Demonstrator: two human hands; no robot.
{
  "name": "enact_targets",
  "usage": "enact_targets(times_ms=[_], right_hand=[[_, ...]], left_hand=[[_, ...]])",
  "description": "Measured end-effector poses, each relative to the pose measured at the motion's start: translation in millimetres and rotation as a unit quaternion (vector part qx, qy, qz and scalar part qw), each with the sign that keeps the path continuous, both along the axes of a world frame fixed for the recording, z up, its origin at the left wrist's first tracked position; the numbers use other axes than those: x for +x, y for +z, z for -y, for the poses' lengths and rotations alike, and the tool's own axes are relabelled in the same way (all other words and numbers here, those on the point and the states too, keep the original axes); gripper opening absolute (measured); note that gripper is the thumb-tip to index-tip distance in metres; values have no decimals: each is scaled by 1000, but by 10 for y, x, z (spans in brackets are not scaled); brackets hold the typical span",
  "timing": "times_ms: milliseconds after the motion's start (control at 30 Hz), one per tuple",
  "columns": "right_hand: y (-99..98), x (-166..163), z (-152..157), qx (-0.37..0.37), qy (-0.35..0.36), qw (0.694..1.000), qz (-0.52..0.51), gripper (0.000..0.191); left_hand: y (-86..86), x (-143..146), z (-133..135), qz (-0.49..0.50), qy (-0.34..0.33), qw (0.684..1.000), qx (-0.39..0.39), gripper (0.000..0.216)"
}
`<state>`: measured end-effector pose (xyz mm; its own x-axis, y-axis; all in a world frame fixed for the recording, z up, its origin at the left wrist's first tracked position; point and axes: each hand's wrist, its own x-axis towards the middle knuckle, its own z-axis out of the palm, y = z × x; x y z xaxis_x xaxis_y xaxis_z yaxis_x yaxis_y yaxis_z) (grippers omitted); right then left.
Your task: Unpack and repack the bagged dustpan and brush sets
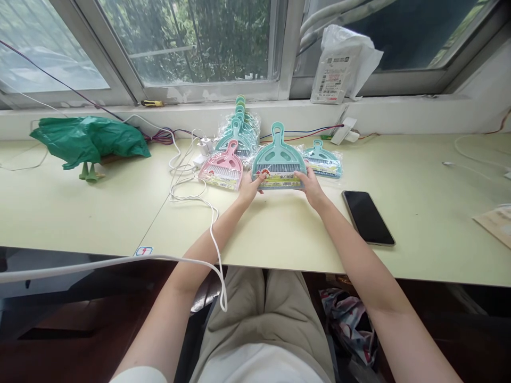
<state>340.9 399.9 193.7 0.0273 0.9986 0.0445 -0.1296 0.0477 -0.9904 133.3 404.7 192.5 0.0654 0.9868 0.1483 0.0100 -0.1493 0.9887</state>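
Left hand [248, 189] and right hand [313, 190], partly curled, grip teal dustpan [279, 154] by lower corners; phone [368, 218] near front edge of tabletop [263, 239].

The left hand [249, 188] and right hand [313, 187] hold a turquoise plastic dustpan [278, 147] by its lower corners. Just beside the left hand is a pink plastic dustpan [224, 164] in clear wrapping.

Held dustpan [278, 155]: smooth plastic. Phone screen [368, 217]: glossy. Green bag [93, 139]: crinkled plastic.
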Motion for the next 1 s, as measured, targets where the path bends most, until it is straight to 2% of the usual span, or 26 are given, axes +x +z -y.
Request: enact_targets(times_ms=[133, 200, 667, 833, 1000], right_hand=[[-98, -14, -58, 62, -28, 996, 59, 73], [-135, -17, -85, 71, -44, 994, 73, 77], [-88, 63, -39, -32, 22, 999, 27, 56], [-106, 163, -86, -45, 65, 994, 70, 47], [-56, 271, -103, -70, 82, 988, 109, 49]], left_hand=[[6, 12, 5, -12, 10, 1000, 5, 31], [25, 19, 20, -12, 8, 1000, 4, 31], [99, 17, 67, -5, -7, 999, -51, 30], [57, 24, 54, -5, -10, 997, -82, 32], [37, 38, 61, -10, -28, 995, -93, 36]])
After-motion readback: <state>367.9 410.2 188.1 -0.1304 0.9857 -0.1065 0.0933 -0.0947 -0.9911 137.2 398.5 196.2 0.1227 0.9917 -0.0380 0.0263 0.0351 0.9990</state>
